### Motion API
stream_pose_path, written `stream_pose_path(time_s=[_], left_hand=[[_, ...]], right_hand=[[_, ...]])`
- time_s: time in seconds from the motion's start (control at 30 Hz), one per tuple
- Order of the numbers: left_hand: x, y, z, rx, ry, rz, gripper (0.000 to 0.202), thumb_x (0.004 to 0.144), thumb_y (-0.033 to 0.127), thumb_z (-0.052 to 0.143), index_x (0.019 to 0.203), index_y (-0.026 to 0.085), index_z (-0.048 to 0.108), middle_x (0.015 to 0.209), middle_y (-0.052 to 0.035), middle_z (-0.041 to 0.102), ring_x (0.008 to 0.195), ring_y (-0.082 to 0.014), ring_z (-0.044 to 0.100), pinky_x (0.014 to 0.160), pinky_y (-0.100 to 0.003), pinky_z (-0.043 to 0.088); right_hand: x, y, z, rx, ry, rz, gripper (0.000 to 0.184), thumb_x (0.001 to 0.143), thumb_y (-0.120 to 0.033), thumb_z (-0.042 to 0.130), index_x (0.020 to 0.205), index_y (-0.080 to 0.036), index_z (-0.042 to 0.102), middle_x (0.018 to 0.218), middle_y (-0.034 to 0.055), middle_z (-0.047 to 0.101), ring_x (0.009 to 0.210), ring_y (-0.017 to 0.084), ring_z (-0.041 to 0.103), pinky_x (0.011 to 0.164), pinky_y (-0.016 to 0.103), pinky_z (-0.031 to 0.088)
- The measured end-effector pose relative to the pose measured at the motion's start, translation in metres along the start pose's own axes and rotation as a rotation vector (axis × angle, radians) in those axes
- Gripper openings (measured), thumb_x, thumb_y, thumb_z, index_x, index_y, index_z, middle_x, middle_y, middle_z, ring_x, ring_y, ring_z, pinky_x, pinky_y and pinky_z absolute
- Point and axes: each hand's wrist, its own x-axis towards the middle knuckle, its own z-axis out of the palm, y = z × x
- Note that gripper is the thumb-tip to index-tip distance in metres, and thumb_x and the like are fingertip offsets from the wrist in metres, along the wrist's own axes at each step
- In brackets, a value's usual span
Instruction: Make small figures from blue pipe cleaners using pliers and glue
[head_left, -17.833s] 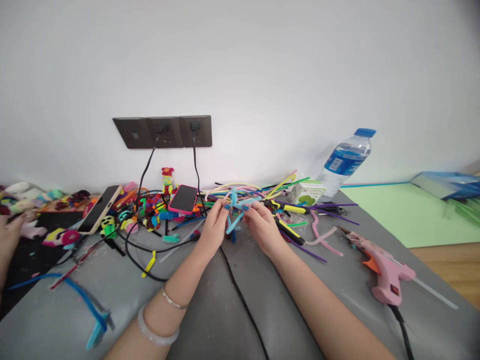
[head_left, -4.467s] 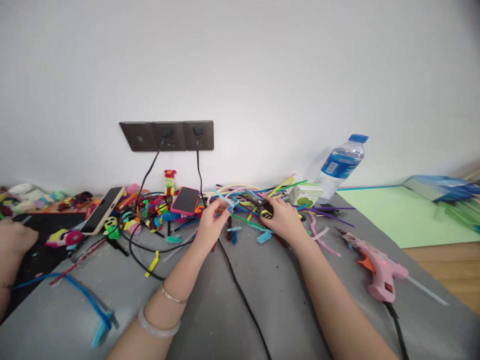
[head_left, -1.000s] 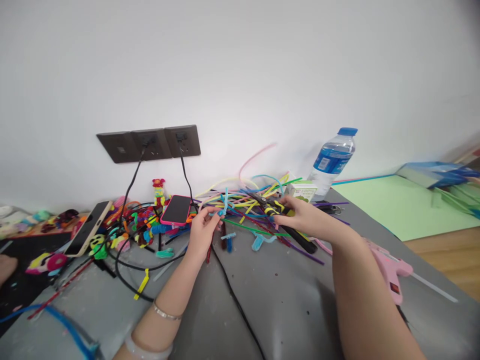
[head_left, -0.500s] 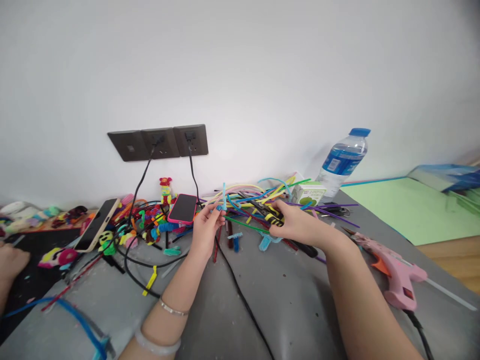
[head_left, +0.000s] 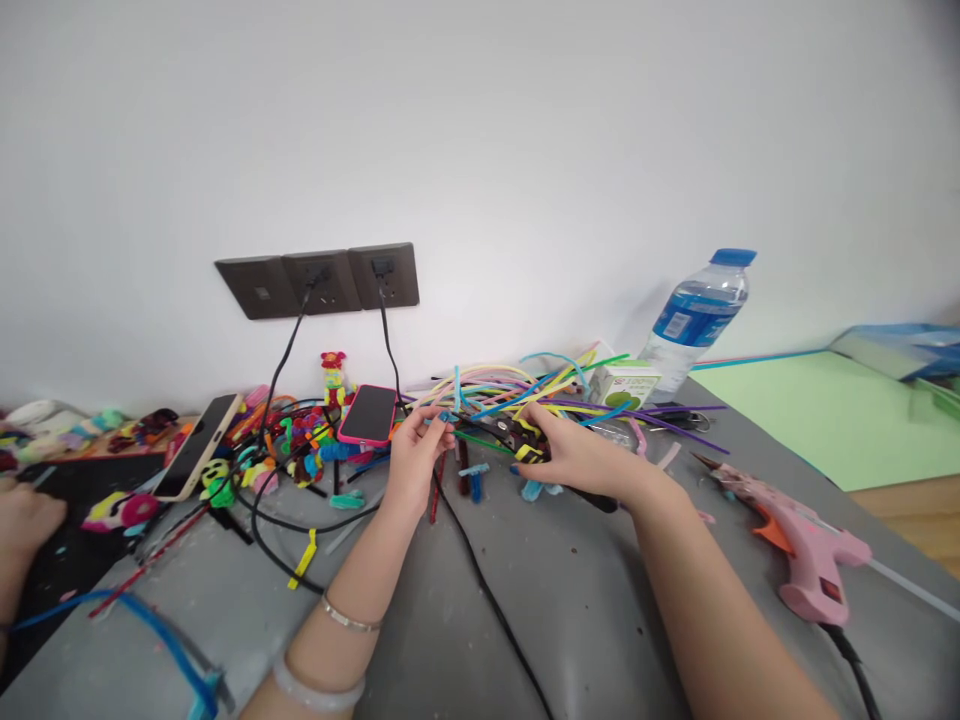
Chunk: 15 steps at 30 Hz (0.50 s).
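My left hand pinches a light-blue pipe-cleaner piece just in front of a heap of coloured pipe cleaners. Close to its right, my right hand is closed round the black and yellow handles of a pair of cutters, whose jaws point left toward the blue piece. Short blue offcuts lie on the grey mat between and below my hands.
A pink glue gun lies at right, its cord trailing off. A water bottle and a small green carton stand by the wall. Two phones charge from wall sockets. Another person's hand rests at far left.
My right hand with the cutters has moved left and lower, closer to the blue piece in my left hand. The view has shifted slightly.
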Motion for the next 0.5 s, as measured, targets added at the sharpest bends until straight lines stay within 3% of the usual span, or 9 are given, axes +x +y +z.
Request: stream_pose_path(time_s=[0.23, 0.5], left_hand=[[-0.0006, -0.003, -0.0019, 0.122, -0.037, 0.063, 0.029, 0.065, 0.034, 0.079, 0.084, 0.015, 0.068, 0.062, 0.0017, 0.063, 0.057, -0.0087, 0.059, 0.059, -0.022, 0.051], [-0.0031, -0.0014, -0.0005, 0.16, -0.084, 0.102, 0.028, 0.067, 0.034, 0.078, 0.085, 0.016, 0.067, 0.07, -0.0009, 0.065, 0.064, -0.0119, 0.064, 0.065, -0.025, 0.055]], right_hand=[[0.0031, 0.0021, 0.001, -0.091, 0.034, 0.013, 0.03, 0.071, -0.024, 0.059, 0.095, -0.02, 0.041, 0.084, 0.0034, 0.06, 0.069, 0.019, 0.054, 0.059, 0.026, 0.034], [0.0033, 0.0053, 0.002, -0.118, 0.024, 0.012, 0.04, 0.076, -0.016, 0.054, 0.115, -0.016, 0.046, 0.11, 0.014, 0.065, 0.096, 0.028, 0.062, 0.076, 0.03, 0.041]])
